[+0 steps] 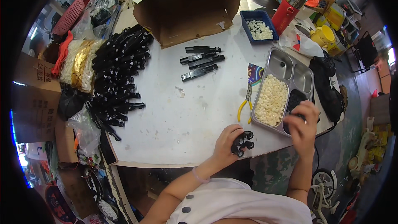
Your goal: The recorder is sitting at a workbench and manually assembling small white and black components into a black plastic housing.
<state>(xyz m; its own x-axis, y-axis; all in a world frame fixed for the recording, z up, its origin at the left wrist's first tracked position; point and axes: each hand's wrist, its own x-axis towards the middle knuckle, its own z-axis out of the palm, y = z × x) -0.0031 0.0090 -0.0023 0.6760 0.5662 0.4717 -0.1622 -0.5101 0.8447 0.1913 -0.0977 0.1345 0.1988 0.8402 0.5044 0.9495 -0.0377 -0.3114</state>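
**A:** Anyone else watching from this side? What's closest to the person?

**B:** The left hand (229,143), right by the near edge of the desk (166,128). It's curled snugly around a bunch of black pieces (243,144). Fingers hide the rest, so no exact count from me.

**A:** Which way do they point?

**B:** Looks like their long axis runs roughly left to right, blunt round ends sticking out on the right. That's the bit I'd say matters: those ends face the right hand (304,126), which is over to the right and slightly farther out. Left hand's got the bunch, right one's well nearer the tray.

**A:** And the right hand's fingers?

**B:** Bent and kinda blurry over the near right part of the metal tray (302,78), by some dark bits (297,96). Can't tell if it's pinching anything.

**A:** What do the pieces look like?

**B:** Glossy black, stubby, rounded ends with paler spots. Just beyond, yellow-handled pliers (248,96) sit beside the tray, with pale bits (271,101) filling its long compartment. Farther off, a few longer black parts (203,72) with greyish strips, then an open cardboard box (186,20).
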